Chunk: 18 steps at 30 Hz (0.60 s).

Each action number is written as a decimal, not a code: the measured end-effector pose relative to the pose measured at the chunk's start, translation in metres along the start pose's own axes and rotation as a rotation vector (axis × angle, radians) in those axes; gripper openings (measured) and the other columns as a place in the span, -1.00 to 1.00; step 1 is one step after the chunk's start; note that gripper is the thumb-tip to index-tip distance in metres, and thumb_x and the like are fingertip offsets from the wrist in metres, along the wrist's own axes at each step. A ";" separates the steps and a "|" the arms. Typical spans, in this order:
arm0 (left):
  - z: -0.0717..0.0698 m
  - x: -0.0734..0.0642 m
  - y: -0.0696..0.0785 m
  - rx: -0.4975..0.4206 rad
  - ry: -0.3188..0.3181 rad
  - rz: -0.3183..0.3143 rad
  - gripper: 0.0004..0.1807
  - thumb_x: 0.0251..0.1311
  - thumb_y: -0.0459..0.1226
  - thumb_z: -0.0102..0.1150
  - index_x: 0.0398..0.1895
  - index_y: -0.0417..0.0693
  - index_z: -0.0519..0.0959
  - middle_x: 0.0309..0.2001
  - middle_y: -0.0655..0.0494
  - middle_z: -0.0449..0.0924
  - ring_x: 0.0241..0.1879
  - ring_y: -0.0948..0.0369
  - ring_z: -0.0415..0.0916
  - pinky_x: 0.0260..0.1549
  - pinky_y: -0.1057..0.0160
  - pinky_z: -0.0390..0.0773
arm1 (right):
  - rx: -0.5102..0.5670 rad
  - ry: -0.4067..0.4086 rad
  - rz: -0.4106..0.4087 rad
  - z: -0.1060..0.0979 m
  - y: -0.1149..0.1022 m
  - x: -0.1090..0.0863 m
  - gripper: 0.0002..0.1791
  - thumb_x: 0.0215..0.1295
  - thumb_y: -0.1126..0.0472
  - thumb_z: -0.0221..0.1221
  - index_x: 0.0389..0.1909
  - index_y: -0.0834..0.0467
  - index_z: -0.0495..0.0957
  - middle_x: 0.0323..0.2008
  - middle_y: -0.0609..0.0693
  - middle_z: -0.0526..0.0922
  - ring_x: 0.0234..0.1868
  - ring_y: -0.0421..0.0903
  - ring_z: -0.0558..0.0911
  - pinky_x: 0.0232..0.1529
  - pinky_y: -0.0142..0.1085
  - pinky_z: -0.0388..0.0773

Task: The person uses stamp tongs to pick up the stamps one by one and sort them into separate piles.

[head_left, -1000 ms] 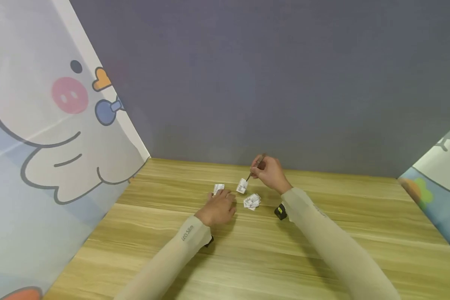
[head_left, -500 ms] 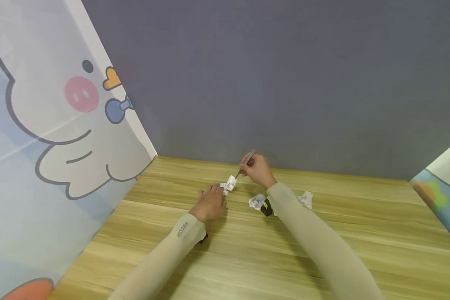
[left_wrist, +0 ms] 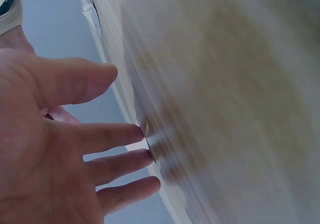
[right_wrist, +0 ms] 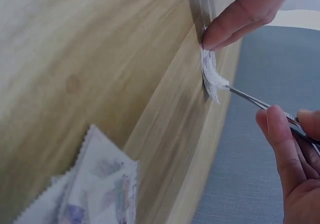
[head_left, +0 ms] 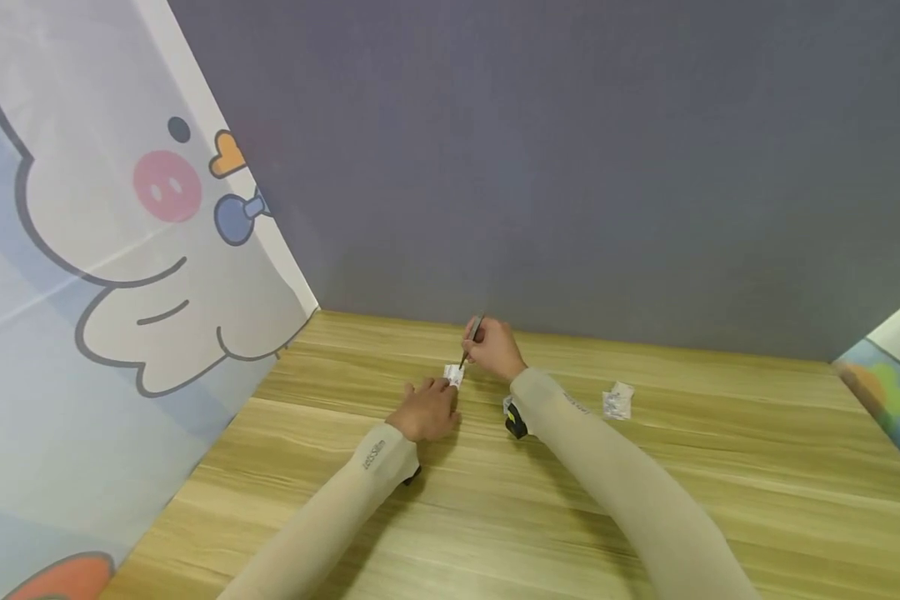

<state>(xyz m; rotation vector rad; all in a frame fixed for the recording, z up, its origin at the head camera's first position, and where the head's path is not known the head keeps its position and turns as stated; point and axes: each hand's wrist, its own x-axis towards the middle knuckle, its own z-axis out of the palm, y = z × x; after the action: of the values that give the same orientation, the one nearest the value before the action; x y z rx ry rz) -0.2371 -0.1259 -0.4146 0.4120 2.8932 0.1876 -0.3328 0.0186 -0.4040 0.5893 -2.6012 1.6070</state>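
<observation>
Fingers (left_wrist: 115, 138) spread toward the far left of the wooden table (head_left: 420, 533), our left hand (head_left: 424, 410) touches the white packets (right_wrist: 211, 71), apparently to steady them. With our right hand (head_left: 495, 348) we pinch slim tweezers (right_wrist: 248, 97) at their raised end, presumably for finer control.

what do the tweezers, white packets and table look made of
Tweezers: probably metal, smooth, judging by the silvery shine. White packets: printed paper or thin plastic film, judging by the flat, zigzag-cut edges; I can't tell which. Table: wood or wood-look laminate, given its streaky grain.
</observation>
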 end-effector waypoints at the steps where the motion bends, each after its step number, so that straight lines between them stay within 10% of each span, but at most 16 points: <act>1: 0.000 0.000 0.000 0.006 -0.002 0.000 -0.46 0.35 -0.05 0.00 0.29 -0.13 0.35 0.36 -0.01 0.18 0.34 -0.01 0.07 0.18 -0.26 0.04 | -0.006 0.004 -0.004 0.001 0.000 0.000 -0.92 0.23 0.41 0.18 -0.39 0.19 0.50 -0.48 0.16 0.63 -0.50 0.08 0.65 -0.52 -0.28 0.58; 18: -0.002 0.007 0.004 0.025 0.008 -0.022 -0.45 0.33 -0.02 0.01 0.23 -0.22 0.40 0.28 -0.12 0.25 0.23 -0.04 0.18 0.11 -0.13 0.15 | -0.032 0.073 0.022 -0.020 -0.001 -0.004 -0.89 0.24 0.38 0.19 -0.42 0.14 0.49 -0.48 0.13 0.61 -0.49 0.06 0.65 -0.55 -0.28 0.56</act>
<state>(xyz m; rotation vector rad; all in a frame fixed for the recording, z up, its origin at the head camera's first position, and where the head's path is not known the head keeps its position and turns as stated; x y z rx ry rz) -0.2433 -0.1197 -0.4134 0.3844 2.9096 0.1502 -0.3326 0.0367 -0.3951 0.4925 -2.5841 1.5591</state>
